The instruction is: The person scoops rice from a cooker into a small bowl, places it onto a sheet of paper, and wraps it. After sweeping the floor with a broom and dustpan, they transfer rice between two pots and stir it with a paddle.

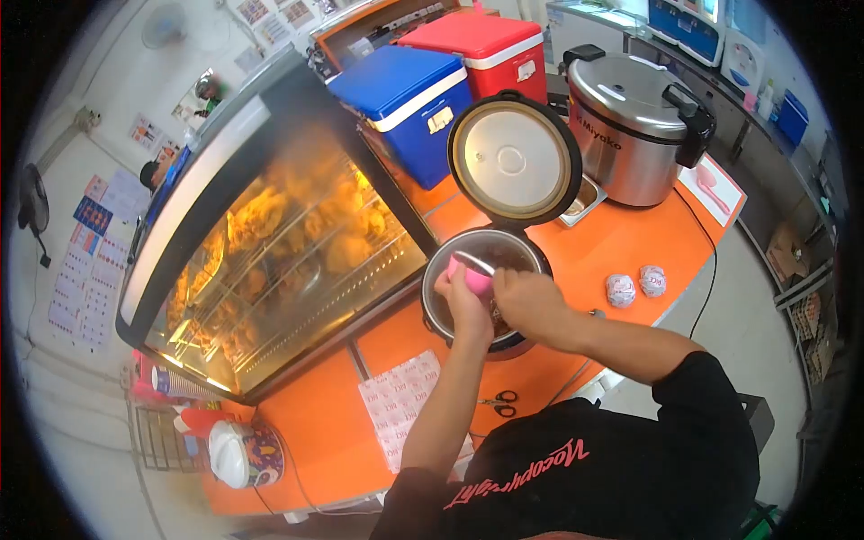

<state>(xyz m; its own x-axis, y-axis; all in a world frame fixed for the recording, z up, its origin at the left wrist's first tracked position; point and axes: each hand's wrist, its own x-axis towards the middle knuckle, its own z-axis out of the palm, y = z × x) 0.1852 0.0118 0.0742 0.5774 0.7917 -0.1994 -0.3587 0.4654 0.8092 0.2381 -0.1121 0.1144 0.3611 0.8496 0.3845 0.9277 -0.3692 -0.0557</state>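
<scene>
My left hand (pixel 466 304) is closed around a small pink cup (pixel 480 282) over the mouth of an open cooker pot (pixel 436 301). My right hand (pixel 529 306) grips a metal spoon (pixel 472 262), its shiny end lying across the top of the cup. What is inside the cup cannot be seen. Brownish food shows in part at the bottom of the pot, mostly hidden by my hands. The pot's round lid (pixel 513 160) stands raised on its far side.
A glass warming cabinet (pixel 297 225) with fried chicken stands left. Behind are a blue cooler (pixel 405 99), a red cooler (pixel 486 54) and a large steel rice cooker (pixel 621 126). Two wrapped balls (pixel 621 290), printed paper (pixel 400 405) and scissors (pixel 499 403) lie on the orange counter.
</scene>
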